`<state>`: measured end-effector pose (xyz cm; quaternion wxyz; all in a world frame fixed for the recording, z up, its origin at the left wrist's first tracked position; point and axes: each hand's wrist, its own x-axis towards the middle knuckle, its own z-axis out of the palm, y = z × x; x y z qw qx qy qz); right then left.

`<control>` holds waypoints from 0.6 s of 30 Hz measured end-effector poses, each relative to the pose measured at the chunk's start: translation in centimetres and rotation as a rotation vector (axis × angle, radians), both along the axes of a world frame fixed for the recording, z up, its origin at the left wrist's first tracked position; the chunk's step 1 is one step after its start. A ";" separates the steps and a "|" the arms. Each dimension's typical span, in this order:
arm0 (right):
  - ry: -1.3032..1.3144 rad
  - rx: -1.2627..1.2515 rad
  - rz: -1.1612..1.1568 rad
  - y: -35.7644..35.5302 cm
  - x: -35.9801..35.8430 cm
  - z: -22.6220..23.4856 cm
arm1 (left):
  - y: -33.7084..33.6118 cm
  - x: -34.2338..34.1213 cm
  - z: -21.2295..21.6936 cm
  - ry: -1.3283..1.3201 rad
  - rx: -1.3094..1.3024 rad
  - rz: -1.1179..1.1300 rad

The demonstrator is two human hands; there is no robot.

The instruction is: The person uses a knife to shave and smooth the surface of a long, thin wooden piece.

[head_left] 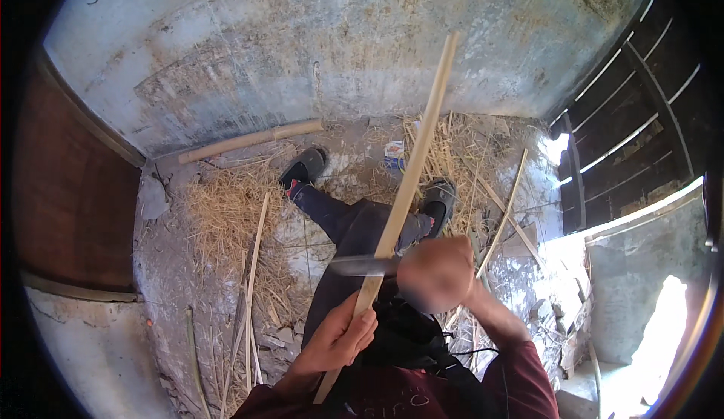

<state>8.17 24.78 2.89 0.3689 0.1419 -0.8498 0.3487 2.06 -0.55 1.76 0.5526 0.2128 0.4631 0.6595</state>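
Note:
A long pale bamboo strip (419, 159) slants up from my lap toward the wall. My left hand (345, 336) is wrapped round its lower part. Just above that grip, the blade of a knife (354, 266) lies across the strip, seemingly against it. My right hand (435, 274), blurred, is closed in a fist round the knife's handle, which the fingers hide. Both my legs are bent beneath the strip, with dark shoes (304, 167) on the floor.
Piles of straw-like shavings (230, 204) cover the floor on both sides. A bamboo pole (253, 141) lies along the stained wall (317, 49). Loose strips (256, 268) lie to the left, others to the right. A dark slatted panel (633, 110) stands at right, a brown door (75, 185) at left.

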 end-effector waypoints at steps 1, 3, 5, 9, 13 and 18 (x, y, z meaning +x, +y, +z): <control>0.020 0.011 -0.054 0.7 -0.6 -0.2 | 0.1 -0.1 0.1 0.005 0.007 -0.001; -0.022 0.003 -0.073 0.1 0.1 -0.3 | 0.3 -0.2 0.4 -0.032 0.016 0.012; 0.020 -0.037 -0.082 -0.5 0.5 -0.1 | 0.3 -0.1 1.8 -0.023 -0.007 0.017; 0.087 -0.013 -0.059 0.0 -0.1 -1.0 | 0.4 0.0 1.6 0.008 -0.042 0.017; 0.020 -0.034 -0.078 -0.2 0.0 -0.2 | 0.5 -0.2 1.8 -0.031 -0.042 0.040; -0.003 0.066 -0.004 0.1 -0.1 0.1 | 0.2 0.3 1.6 -0.020 -0.054 0.038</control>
